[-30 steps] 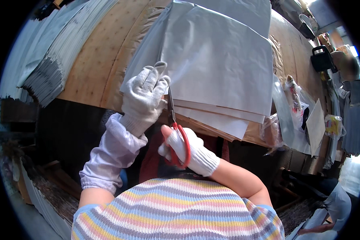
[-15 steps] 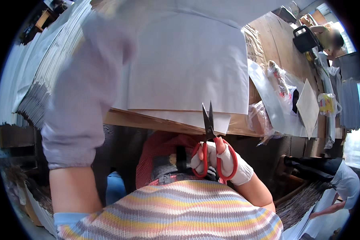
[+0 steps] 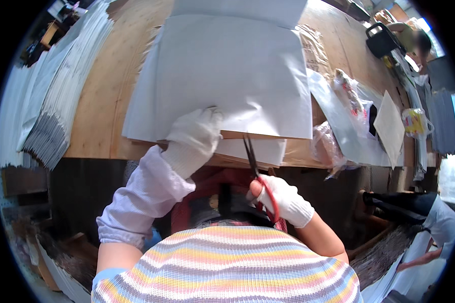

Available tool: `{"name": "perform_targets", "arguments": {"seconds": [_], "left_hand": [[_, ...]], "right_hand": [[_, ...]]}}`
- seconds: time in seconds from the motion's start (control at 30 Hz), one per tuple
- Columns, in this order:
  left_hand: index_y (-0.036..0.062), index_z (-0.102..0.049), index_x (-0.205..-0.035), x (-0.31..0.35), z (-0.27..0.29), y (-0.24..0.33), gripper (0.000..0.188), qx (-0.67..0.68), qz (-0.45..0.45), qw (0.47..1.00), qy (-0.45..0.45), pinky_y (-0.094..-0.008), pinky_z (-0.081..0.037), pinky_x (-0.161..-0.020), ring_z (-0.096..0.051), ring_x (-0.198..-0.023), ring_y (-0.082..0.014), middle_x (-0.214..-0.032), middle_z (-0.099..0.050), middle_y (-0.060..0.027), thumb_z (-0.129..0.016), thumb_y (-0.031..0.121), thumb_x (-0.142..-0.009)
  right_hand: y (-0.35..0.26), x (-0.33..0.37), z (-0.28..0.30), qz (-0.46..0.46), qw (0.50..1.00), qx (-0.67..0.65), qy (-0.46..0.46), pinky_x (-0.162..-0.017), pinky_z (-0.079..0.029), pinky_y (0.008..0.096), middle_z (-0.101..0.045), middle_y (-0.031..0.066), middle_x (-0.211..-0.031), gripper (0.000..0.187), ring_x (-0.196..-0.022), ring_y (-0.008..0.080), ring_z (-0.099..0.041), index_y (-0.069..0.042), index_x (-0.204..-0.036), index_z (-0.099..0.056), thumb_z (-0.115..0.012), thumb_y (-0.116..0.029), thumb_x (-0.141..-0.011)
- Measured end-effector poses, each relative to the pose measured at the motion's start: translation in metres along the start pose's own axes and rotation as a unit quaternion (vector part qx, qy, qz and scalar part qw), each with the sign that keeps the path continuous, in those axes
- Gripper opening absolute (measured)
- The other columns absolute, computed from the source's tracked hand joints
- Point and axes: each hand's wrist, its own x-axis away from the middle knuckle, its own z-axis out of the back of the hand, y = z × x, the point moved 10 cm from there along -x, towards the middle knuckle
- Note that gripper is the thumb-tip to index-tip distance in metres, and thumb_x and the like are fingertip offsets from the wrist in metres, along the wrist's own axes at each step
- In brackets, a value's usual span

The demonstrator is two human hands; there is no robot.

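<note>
My left hand point(image 3: 194, 135), in a white knitted glove and a pale sleeve cover, is closed at the near edge of a large white paper sheet point(image 3: 222, 65). The sheet is rippled beside its fingers; the thumb is hidden. My right hand point(image 3: 285, 199), gloved with a bare thumb tip showing, grips red-handled scissors point(image 3: 269, 194). Their dark blades point away from me, nearly together, with the tips by the sheet's near edge. More white sheets point(image 3: 253, 150) lie beneath, sticking out toward me and to the left.
Piled white sheets point(image 3: 60, 86) stand along the left of the wooden table point(image 3: 98, 108). To the right lie plastic bags point(image 3: 328, 146) and a pale diamond-shaped piece point(image 3: 389, 129). Farther right, one person point(image 3: 414, 43) is near a black case point(image 3: 382, 43); another person point(image 3: 437, 222) bends lower down.
My left arm has come back from the far left, and its hand is now at the sheet's near edge. The scissors have turned and their blades have come closer together.
</note>
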Motion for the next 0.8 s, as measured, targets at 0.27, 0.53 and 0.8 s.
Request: {"name": "perform_targets", "arguments": {"seconds": [0.27, 0.53, 0.8], "left_hand": [[-0.0003, -0.060, -0.132, 0.003, -0.008, -0.001, 0.057, -0.004, 0.013, 1.000, -0.025, -0.0421, -0.055, -0.095, -0.066, -0.112, -0.0322, -0.122, -0.069, -0.0163, -0.076, 0.010, -0.078], [0.0013, -0.059, -0.138, 0.032, -0.001, -0.025, 0.067, -0.033, 0.038, 0.998, 0.047, -0.0432, -0.051, -0.105, -0.062, -0.124, -0.0335, -0.136, -0.066, -0.0173, -0.078, 0.009, -0.074], [0.0035, -0.054, -0.147, 0.099, 0.027, -0.093, 0.081, 0.004, 0.156, 0.979, 0.132, -0.0455, -0.044, -0.115, -0.054, -0.136, -0.0397, -0.148, -0.057, -0.0186, -0.075, 0.000, -0.069]], "right_hand": [[0.093, 0.018, 0.041, -0.005, 0.930, -0.316, 0.185, -0.063, -0.053, 0.0318, -0.074, 0.0126, -0.083, 0.069, -0.069, 0.0192, -0.067, -0.003, -0.084, -0.065, -0.052, -0.069, -0.098], [0.084, 0.020, 0.037, -0.081, 0.910, -0.364, 0.181, -0.065, -0.054, 0.0321, -0.072, 0.0099, -0.077, 0.050, -0.070, 0.0174, -0.067, -0.001, -0.091, -0.067, -0.064, -0.050, -0.100], [-0.037, -0.028, -0.059, 0.033, 0.886, -0.434, -0.160, -0.072, -0.054, 0.0350, -0.071, 0.0105, -0.089, 0.046, -0.075, 0.0193, -0.067, -0.007, -0.090, -0.065, -0.056, -0.051, -0.100]]}}
